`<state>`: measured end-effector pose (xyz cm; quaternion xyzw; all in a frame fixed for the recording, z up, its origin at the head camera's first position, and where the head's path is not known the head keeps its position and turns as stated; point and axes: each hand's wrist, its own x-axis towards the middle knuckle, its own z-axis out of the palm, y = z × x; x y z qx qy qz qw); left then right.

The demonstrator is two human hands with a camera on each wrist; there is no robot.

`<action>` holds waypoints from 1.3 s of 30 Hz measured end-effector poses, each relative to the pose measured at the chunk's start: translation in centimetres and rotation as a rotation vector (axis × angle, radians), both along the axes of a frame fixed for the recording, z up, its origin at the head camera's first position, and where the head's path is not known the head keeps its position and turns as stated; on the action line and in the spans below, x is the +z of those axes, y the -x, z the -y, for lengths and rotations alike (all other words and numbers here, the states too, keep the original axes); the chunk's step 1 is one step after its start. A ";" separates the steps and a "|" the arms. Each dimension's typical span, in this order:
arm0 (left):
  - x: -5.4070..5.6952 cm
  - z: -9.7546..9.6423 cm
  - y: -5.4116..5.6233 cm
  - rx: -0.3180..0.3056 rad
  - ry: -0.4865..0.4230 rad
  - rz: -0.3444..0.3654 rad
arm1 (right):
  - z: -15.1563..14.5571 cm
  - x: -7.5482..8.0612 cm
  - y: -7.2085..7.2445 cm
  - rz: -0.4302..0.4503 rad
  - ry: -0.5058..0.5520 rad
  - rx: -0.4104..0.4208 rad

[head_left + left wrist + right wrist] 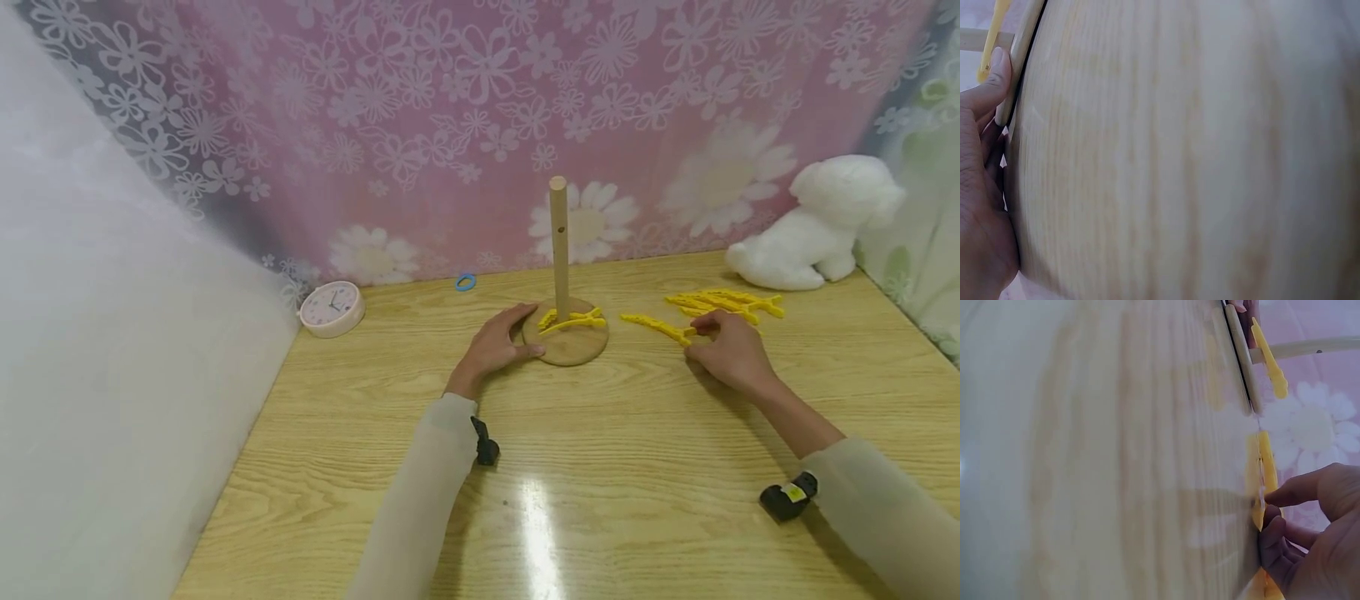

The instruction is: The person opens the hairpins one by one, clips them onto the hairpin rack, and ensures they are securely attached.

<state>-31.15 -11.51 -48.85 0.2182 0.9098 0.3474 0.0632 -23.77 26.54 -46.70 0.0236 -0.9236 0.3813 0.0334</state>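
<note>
A wooden stand has a round base [573,354] and an upright post [559,250]. My left hand [495,340] grips the left side of the base, the thumb [999,69] at its rim in the left wrist view. Low at the post, a yellow hair clip [592,320] lies over the base, its long arms on either side of the post. Right of the stand, my right hand [731,350] pinches the forked end of another yellow hair clip [652,323] between thumb and fingers. This clip lies low along the tabletop, pointing toward the stand.
Several more yellow hair clips [723,302] lie in a pile just behind my right hand. A blue ring [465,282] and a round pink clock [332,309] are at the back left. A white plush dog [821,225] sits at the back right, before a flowered curtain [450,150].
</note>
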 end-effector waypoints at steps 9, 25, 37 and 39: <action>-0.2 0.1 0.1 0.002 -0.008 -0.004 | 0.3 0.3 -0.4 -0.032 0.057 -0.063; -0.3 0.1 0.2 0.008 -0.007 0.003 | 0.4 2.0 -0.2 -0.029 0.359 -0.041; -0.1 0.1 0.1 0.002 -0.014 0.007 | 2.5 2.6 0.5 -0.069 0.278 0.053; -0.1 0.1 0.1 0.002 -0.016 0.009 | 2.8 2.7 0.7 -0.059 0.260 0.065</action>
